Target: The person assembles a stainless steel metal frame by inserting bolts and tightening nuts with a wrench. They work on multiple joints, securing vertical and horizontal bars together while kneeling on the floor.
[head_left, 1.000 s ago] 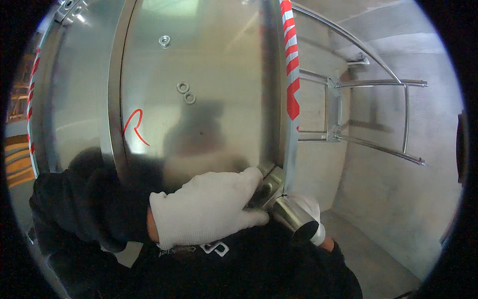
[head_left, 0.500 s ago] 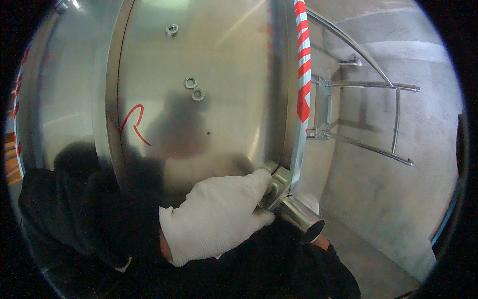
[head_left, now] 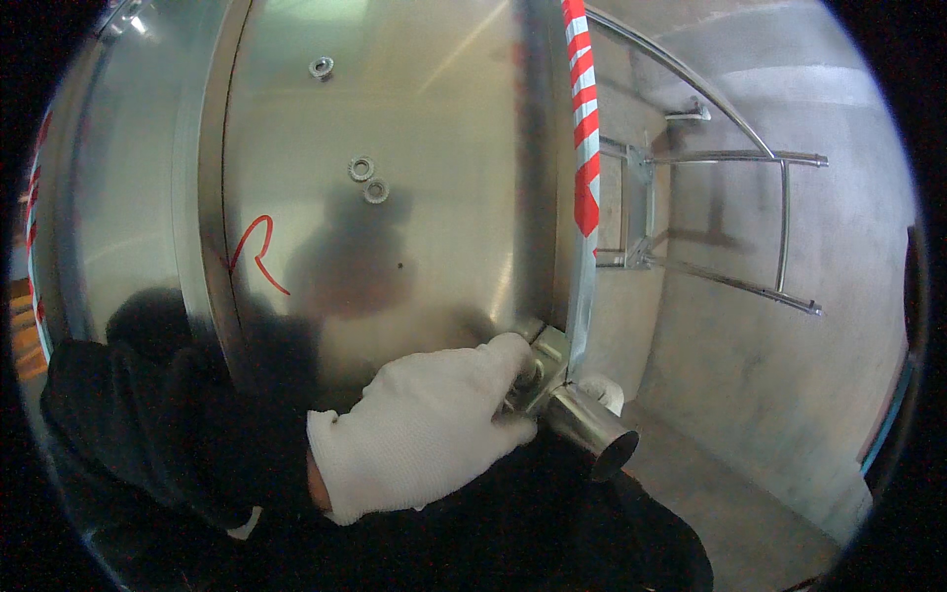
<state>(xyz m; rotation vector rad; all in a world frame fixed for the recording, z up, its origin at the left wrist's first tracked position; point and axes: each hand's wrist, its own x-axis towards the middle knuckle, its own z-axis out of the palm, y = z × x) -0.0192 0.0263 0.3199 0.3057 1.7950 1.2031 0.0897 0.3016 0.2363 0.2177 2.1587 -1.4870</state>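
My left hand (head_left: pixel 419 429), in a white knitted glove, reaches to the near right corner of the metal panel. Its thumb and forefinger close around a small round metal fastener (head_left: pixel 533 373) against a metal bracket (head_left: pixel 550 357). Beside the bracket a short shiny tube (head_left: pixel 594 429) sticks out toward the lower right, its dark open end facing me. My right hand (head_left: pixel 601 392), also white-gloved, is behind the tube; only a bit of it shows and its fingers are hidden. Three toothed flange nuts, including one far nut (head_left: pixel 321 68) and one near nut (head_left: pixel 376 191), lie on the panel (head_left: pixel 444 128).
Red-and-white striped tape (head_left: pixel 586 128) runs along the panel's right edge. Beyond it, a frame of metal tubes (head_left: pixel 786 227) stands out before a grey concrete wall (head_left: pixel 838 365). A red hand-drawn mark (head_left: pixel 259 252) and a small dark hole (head_left: pixel 400 265) are on the panel.
The view has shifted slightly, so the panel and nuts sit a little further left. More of my right glove shows behind the tube. My left hand keeps its grip at the bracket.
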